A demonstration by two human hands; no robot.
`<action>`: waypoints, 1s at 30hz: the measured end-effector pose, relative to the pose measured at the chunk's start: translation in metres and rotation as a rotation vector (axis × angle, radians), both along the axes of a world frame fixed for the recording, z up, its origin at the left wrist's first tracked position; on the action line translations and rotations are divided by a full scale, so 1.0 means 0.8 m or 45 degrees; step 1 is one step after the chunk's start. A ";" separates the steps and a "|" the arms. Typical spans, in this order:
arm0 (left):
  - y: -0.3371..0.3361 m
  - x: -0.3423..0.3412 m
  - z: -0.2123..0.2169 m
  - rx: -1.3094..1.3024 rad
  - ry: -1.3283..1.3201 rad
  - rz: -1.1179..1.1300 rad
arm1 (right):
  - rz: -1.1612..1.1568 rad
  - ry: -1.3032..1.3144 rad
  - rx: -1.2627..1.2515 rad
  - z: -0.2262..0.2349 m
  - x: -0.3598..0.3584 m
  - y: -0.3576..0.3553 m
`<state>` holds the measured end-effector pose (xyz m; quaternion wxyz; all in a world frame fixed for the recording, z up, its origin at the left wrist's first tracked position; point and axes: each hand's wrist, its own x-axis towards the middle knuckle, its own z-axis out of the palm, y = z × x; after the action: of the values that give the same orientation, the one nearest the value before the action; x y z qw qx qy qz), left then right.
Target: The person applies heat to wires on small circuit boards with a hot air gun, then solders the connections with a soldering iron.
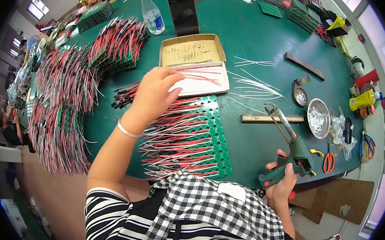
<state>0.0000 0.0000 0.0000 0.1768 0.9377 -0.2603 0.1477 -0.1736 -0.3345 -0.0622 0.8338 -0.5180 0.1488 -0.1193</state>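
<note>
Two hands at work: my left hand (155, 90) reaches open-fingered over the white tray of wires (202, 78) beyond the green boards (205, 134), my right hand (282, 177) clasps the soldering gun (291, 147), whose raised tip could, I judge, scorch nearby leads.

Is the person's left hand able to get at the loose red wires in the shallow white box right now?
Probably yes. The left hand is stretched out over the box's near edge, fingertips already beside the red wires in the white box, with nothing between them.
</note>
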 end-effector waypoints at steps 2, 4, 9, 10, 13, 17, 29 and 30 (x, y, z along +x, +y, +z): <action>-0.013 0.017 -0.022 -0.001 0.085 -0.082 | -0.027 0.028 0.040 0.007 -0.003 0.001; -0.023 0.040 -0.039 0.039 0.171 -0.148 | -0.050 0.010 0.002 0.006 0.015 0.002; -0.025 0.051 -0.071 0.056 0.096 -0.124 | -0.097 0.141 -0.054 0.003 0.028 0.003; -0.024 0.053 -0.075 0.030 0.090 -0.126 | -0.119 0.170 -0.071 0.003 0.028 0.005; -0.026 0.051 -0.081 -0.029 0.121 -0.146 | -0.076 0.145 -0.075 0.004 0.030 0.007; 0.001 0.034 -0.069 -0.138 0.088 -0.016 | -0.047 0.141 -0.082 -0.005 0.037 0.011; 0.081 0.044 -0.069 0.146 0.210 0.514 | 0.067 0.009 -0.165 -0.014 0.032 0.008; 0.082 0.044 -0.071 0.168 0.221 0.568 | 0.057 -0.015 -0.163 -0.013 0.031 0.010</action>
<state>0.0353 0.0653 -0.0565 0.1000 0.9906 -0.0397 0.0847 -0.1488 -0.3262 -0.0727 0.8024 -0.5726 0.1243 -0.1128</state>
